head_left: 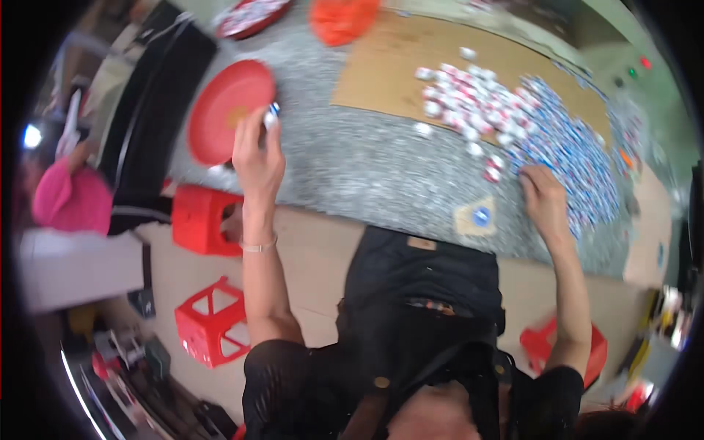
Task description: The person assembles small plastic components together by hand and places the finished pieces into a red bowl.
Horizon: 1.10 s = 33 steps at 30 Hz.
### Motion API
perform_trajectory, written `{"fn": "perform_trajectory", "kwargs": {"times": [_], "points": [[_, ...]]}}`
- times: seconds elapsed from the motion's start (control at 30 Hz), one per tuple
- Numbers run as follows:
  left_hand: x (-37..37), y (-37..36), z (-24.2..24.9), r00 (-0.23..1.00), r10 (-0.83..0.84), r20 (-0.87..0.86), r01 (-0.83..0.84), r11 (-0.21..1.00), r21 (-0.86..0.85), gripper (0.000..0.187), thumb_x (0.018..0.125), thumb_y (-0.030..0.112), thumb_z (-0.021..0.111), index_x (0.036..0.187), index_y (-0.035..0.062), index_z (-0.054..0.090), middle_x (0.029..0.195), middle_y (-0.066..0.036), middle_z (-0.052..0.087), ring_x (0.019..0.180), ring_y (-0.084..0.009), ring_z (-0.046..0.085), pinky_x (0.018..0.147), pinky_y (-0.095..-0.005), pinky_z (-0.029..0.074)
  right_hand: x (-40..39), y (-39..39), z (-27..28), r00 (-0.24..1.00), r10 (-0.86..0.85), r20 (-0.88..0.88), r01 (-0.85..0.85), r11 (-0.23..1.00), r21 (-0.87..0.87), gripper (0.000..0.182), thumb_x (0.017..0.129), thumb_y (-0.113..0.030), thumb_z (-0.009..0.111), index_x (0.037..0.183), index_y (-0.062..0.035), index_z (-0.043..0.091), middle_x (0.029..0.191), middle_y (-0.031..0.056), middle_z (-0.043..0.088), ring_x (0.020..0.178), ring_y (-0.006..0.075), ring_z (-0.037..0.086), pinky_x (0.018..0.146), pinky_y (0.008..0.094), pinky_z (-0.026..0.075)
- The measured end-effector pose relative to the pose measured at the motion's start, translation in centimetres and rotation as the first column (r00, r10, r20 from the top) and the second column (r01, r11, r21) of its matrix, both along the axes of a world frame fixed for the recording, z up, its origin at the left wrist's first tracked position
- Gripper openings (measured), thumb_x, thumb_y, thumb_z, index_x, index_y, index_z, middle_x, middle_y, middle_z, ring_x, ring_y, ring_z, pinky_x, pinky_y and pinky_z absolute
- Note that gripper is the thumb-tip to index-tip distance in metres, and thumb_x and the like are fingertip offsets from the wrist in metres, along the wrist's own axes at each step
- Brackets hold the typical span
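Observation:
My left hand (258, 158) is raised at the right edge of a red round tray (213, 110). Its thumb and fingertips pinch a small white piece with a blue end (273, 111), whose exact kind I cannot make out. My right hand (545, 199) reaches down to the near-left edge of a heap of small blue-and-white pieces (579, 165). Those fingers are bent together, and whatever lies between them is hidden. Left of that heap lies a pile of white-and-pink rounded pieces (469, 99), with a few strays on the grey speckled table (352, 161).
Cardboard (389, 66) lies under part of the piles. An orange-red plastic bag (342, 18) and another filled red tray (253, 16) are at the far side. A tan patch with a blue disc (480, 216) is near the front edge. Red stools (213, 323) stand below.

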<state>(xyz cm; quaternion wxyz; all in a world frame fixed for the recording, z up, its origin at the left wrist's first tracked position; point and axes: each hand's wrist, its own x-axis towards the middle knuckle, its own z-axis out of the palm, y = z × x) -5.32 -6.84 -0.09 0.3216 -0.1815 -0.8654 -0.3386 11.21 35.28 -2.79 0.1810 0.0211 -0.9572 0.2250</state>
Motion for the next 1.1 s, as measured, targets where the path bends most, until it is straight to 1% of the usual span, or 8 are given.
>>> {"fn": "perform_trajectory", "kwargs": {"times": [0.07, 0.17, 0.27, 0.53, 0.63, 0.7, 0.97, 1.1], "points": [[-2.9, -4.3, 0.6, 0.963, 0.263, -0.062, -0.27, 0.946, -0.182, 0.026, 0.091, 0.015, 0.06, 0.112, 0.0002, 0.062, 0.103, -0.019, 0.064, 0.095, -0.0355, 0.062, 0.081, -0.0405, 0.049, -0.8, -0.2, -0.3, 1.0, 0.009, 0.003, -0.009, 1.0, 0.024, 0.014, 0.082, 0.0, 0.064, 0.095, 0.0011, 0.064, 0.092, 0.0176, 0.063, 0.081, 0.0362, 0.062, 0.071, 0.0407, 0.05], [-6.8, -8.7, -0.3, 0.845, 0.455, 0.281, -0.306, 0.842, -0.444, 0.038, 0.094, 0.031, 0.055, 0.113, -0.0005, 0.062, 0.112, -0.02, 0.064, 0.101, -0.0389, 0.061, 0.084, -0.0432, 0.049, -1.1, -0.5, -0.6, 0.998, -0.016, 0.067, 0.015, 1.0, 0.016, 0.017, 0.08, 0.0, 0.065, 0.097, 0.0011, 0.063, 0.093, 0.0176, 0.062, 0.083, 0.0362, 0.061, 0.073, 0.0413, 0.05], [-7.6, -9.1, -3.5, 0.944, 0.314, 0.102, -0.217, 0.822, -0.526, 0.045, 0.095, 0.038, 0.049, 0.111, -0.0015, 0.063, 0.116, -0.019, 0.063, 0.102, -0.0412, 0.06, 0.086, -0.0456, 0.049, -0.6, -0.5, -0.7, 1.0, 0.006, 0.017, -0.008, 0.992, 0.124, 0.02, 0.079, 0.0, 0.065, 0.099, 0.0011, 0.063, 0.092, 0.0173, 0.061, 0.086, 0.0352, 0.06, 0.074, 0.0414, 0.049], [-2.7, -0.8, -4.6, 0.993, 0.116, 0.014, -0.1, 0.907, -0.408, 0.021, 0.083, 0.006, 0.064, 0.102, -0.0006, 0.067, 0.112, -0.019, 0.065, 0.1, -0.0345, 0.063, 0.086, -0.0422, 0.05, -0.4, -1.0, -0.5, 0.999, 0.008, 0.032, -0.014, 0.981, 0.195, 0.02, 0.08, 0.003, 0.061, 0.1, 0.0012, 0.063, 0.082, 0.0158, 0.057, 0.083, 0.0336, 0.059, 0.071, 0.0422, 0.048], [0.5, 4.8, -2.1, 0.975, 0.071, -0.208, -0.136, 0.937, -0.321, 0.024, 0.081, 0.006, 0.066, 0.105, 0.0019, 0.066, 0.112, -0.017, 0.063, 0.098, -0.033, 0.063, 0.085, -0.0417, 0.05, 0.9, -1.4, 1.4, 0.991, -0.074, 0.111, 0.089, 0.986, -0.141, 0.017, 0.083, 0.001, 0.063, 0.099, -0.0004, 0.064, 0.089, 0.0152, 0.061, 0.078, 0.0296, 0.062, 0.068, 0.0376, 0.05], [2.2, 8.5, -1.9, 0.984, -0.155, -0.09, 0.132, 0.967, -0.216, 0.024, 0.081, 0.008, 0.068, 0.104, 0.0013, 0.066, 0.11, -0.016, 0.063, 0.095, -0.035, 0.063, 0.081, -0.0413, 0.051, 2.2, -1.6, 1.7, 0.966, -0.143, 0.214, 0.218, 0.897, -0.384, 0.015, 0.084, -0.002, 0.065, 0.098, -0.0009, 0.064, 0.093, 0.0143, 0.065, 0.074, 0.0267, 0.065, 0.065, 0.0347, 0.05], [1.8, 17.0, -5.0, 0.879, -0.409, 0.246, 0.462, 0.858, -0.224, 0.027, 0.08, 0.009, 0.072, 0.105, 0.0057, 0.066, 0.097, -0.017, 0.061, 0.08, -0.033, 0.063, 0.071, -0.0397, 0.051, 5.1, -1.6, 1.1, 0.985, -0.045, 0.167, 0.034, 0.997, 0.071, 0.01, 0.083, -0.006, 0.064, 0.091, -0.0014, 0.065, 0.087, 0.0153, 0.064, 0.073, 0.0359, 0.064, 0.065, 0.0437, 0.05], [4.3, 16.3, -2.7, 0.724, -0.534, 0.437, 0.533, 0.835, 0.137, 0.026, 0.082, -0.001, 0.065, 0.107, 0.0026, 0.065, 0.092, -0.011, 0.058, 0.082, -0.0231, 0.063, 0.074, -0.0338, 0.051, 6.0, -0.9, 1.4, 0.973, -0.027, 0.231, 0.011, 0.998, 0.068, 0.01, 0.082, -0.005, 0.065, 0.091, -0.0017, 0.066, 0.085, 0.0144, 0.063, 0.074, 0.0348, 0.063, 0.064, 0.0435, 0.051]]}}
